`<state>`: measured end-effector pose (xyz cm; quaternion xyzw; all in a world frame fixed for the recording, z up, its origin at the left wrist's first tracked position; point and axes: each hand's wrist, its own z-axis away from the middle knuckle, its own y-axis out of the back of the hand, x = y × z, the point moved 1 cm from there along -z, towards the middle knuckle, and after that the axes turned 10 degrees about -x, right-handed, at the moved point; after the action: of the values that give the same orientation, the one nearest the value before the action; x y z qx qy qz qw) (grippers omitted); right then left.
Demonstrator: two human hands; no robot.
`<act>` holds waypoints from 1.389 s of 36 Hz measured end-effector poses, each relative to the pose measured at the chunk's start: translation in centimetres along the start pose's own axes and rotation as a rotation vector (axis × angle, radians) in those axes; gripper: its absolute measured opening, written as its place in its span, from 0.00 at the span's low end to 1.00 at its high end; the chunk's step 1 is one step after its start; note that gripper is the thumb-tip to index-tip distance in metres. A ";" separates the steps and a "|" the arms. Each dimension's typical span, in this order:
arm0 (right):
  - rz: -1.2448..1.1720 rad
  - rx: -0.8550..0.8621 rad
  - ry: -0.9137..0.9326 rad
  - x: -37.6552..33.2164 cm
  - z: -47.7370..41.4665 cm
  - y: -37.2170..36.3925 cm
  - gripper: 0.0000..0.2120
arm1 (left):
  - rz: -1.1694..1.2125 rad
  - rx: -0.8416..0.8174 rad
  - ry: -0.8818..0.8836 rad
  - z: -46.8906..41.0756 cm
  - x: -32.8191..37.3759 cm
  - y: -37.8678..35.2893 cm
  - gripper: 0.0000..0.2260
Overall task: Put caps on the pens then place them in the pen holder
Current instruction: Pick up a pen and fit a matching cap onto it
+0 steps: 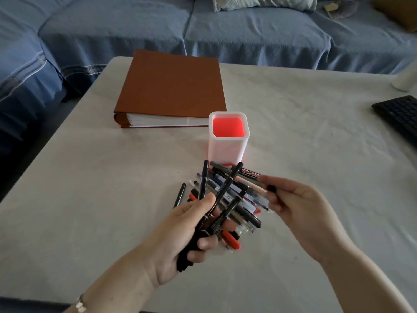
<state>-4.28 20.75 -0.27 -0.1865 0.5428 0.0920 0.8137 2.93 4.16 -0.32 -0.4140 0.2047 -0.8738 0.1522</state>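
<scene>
Blue-covered sofa [203, 26] behind white-clothed table [304, 136].

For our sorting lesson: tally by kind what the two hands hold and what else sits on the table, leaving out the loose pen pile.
Black pens, in left hand: 3
Black cap, in right hand: 1
Pen holder: 1
Brown binder: 1
Black keyboard: 1
White cylinder, cut off: 1
Total: 8

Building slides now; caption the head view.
Left hand grips black pens, right hand pinches a cap; pen pile and holder beyond.
</scene>
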 end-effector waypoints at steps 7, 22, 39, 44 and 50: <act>0.184 -0.031 0.104 -0.6 0.0 -0.1 0.11 | -0.043 -0.017 0.004 0.1 -0.2 0.2 0.13; 0.250 -0.131 0.113 -0.8 -0.1 -0.1 0.06 | -0.135 -0.024 0.007 0.1 0.1 0.1 0.13; -0.143 0.078 0.180 2.7 0.4 -1.9 0.09 | -0.212 0.156 -0.127 -0.9 -0.1 -0.5 0.10; -0.244 0.172 0.129 3.4 0.2 -2.1 0.15 | -0.238 0.127 -0.177 -1.0 0.1 -1.1 0.09; -0.223 0.219 0.153 2.9 0.4 -2.5 0.07 | -0.246 0.156 -0.269 -1.0 0.1 -1.5 0.09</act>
<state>-1.95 18.46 -2.25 -0.1622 0.5860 -0.0728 0.7905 1.95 5.63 -0.05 -0.5358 0.0621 -0.8359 0.1017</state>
